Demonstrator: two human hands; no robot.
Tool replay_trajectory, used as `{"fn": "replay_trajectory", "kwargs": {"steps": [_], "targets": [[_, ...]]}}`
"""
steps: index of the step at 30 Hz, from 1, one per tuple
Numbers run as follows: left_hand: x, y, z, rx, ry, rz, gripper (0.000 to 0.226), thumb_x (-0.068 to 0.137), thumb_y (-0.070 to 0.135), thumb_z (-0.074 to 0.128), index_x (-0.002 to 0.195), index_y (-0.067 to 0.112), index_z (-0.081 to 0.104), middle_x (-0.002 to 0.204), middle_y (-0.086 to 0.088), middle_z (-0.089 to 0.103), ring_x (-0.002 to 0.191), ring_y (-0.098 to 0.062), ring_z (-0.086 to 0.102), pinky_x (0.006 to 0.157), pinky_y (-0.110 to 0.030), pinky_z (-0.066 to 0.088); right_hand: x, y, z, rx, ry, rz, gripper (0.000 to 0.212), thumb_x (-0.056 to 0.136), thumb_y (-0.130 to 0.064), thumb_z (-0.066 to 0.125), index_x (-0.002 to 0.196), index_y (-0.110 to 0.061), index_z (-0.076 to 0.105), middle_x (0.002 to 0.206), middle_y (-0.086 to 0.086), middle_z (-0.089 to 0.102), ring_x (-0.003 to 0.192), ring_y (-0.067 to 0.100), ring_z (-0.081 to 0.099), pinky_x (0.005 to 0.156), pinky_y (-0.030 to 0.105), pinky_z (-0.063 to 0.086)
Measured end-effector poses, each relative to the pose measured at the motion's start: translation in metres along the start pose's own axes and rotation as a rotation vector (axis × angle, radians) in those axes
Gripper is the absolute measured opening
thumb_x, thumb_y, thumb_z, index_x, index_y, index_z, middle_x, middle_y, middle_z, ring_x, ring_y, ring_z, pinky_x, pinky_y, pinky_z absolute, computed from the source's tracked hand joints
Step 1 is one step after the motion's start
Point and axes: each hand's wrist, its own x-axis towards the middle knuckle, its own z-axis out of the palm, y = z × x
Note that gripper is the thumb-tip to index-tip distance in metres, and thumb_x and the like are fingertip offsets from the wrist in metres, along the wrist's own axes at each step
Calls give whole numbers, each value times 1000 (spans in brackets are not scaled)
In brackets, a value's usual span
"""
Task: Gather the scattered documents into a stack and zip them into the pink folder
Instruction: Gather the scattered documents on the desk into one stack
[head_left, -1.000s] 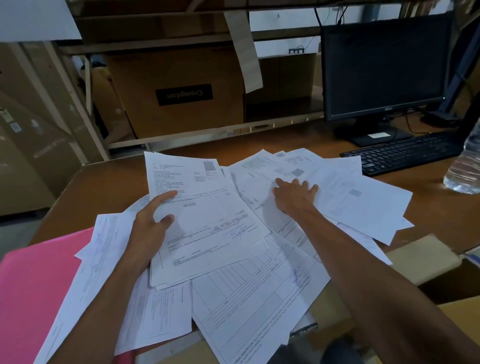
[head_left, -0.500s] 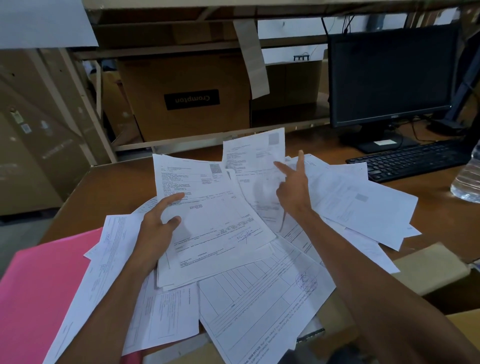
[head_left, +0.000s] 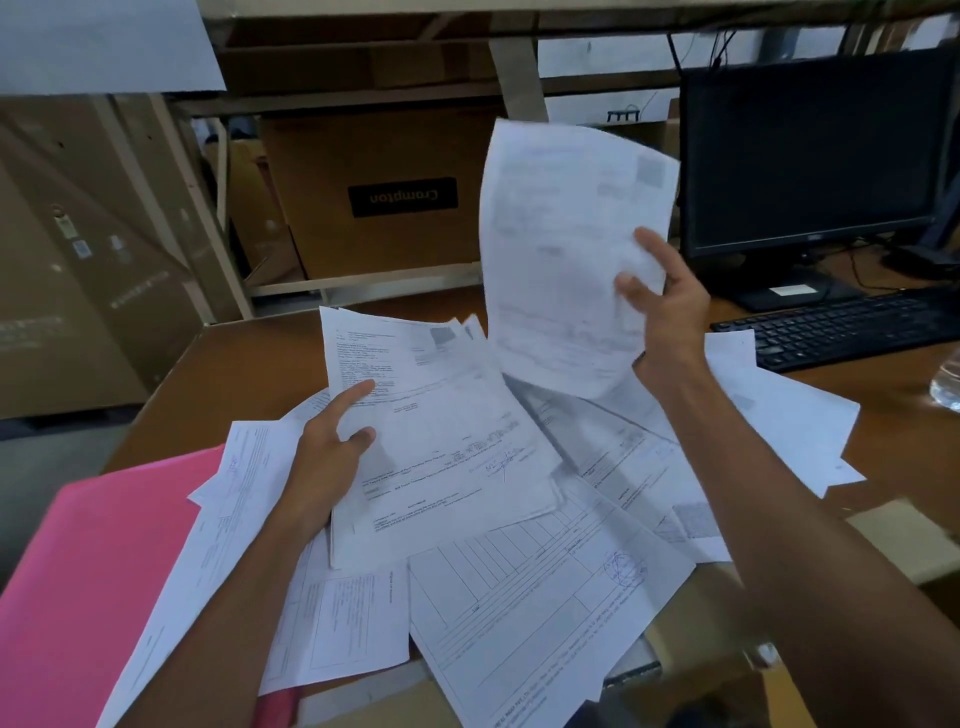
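Above the desk (head_left: 249, 364), right hand (head_left: 662, 306) holds a sheet (head_left: 566, 249).

Matt paper documents (head_left: 545, 613), wood desk (head_left: 249, 364)

Brown wooden table (head_left: 249, 364), centre. Upper right: dark monitor (head_left: 810, 156) and black keyboard (head_left: 841, 327). Upper centre: pale shelf frame (head_left: 363, 283) holding a cardboard box (head_left: 374, 208) with an inverted "Crompton" label. Left: large cartons (head_left: 78, 260) above grey floor (head_left: 52, 467).

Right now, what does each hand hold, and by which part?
Right hand pinches a lifted sheet by its right edge. Left hand holds the gathered sheets at their left edge, thumb and forefinger on top.
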Motion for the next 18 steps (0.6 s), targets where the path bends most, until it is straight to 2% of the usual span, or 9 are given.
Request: {"fn": "replay_trajectory", "kwargs": {"steps": [2,5,7,10,12,15,16,18], "targets": [[0,0,-1,3,9,-9,50,101,13,60,141,40,52,160,11,36,144,-19,36,101,-26,33,5,-1,-4,117,3,147,43,89,6,67,125,-17,67,134,9,65,113,27,69,81,37,60],[0,0,-2,0,13,-10,50,100,13,60,141,41,51,160,11,36,143,-19,37,102,-28,33,7,15,-14,4,147,255,42,90,3,68,129,-13,66,129,7,67,113,29,68,77,34,60],[0,0,-2,-13,5,-14,51,101,11,60,141,41,51,160,11,36,144,-19,36,103,-29,33,7,24,-19,55,263,256,44,90,3,69,131,-12,64,129,10,66,112,30,68,77,34,61],[1,-1,-2,-22,-5,-33,51,101,11,59,141,42,51,160,11,35,145,-21,35,110,-35,35,10,27,-28,318,395,221,48,92,1,68,137,-15,61,127,9,68,111,29,69,87,47,60],[0,0,-1,2,-17,-40,51,101,12,59,141,42,51,160,10,35,144,-21,36,111,-37,36,10,28,-29,274,269,255,49,93,6,63,137,-14,58,122,5,69,108,23,69,96,46,56],[-2,3,1,-84,-43,-31,46,103,13,55,140,41,53,154,10,42,134,-16,44,99,-26,40,0,36,-16,-214,-95,338,43,86,14,66,124,-7,66,105,13,70,92,24,69,97,44,54],[-3,5,2,-139,-43,-38,41,105,18,52,138,41,54,150,11,46,133,-16,46,96,-25,43,-6,39,-9,-353,-178,357,40,85,12,69,120,-7,69,104,16,71,90,23,70,95,44,55],[-8,10,3,-224,-27,-53,32,106,38,45,136,41,57,145,14,51,132,-19,51,101,-33,46,-19,49,2,-559,-269,323,33,86,7,72,113,-10,73,111,14,72,99,19,68,93,38,55]]}}
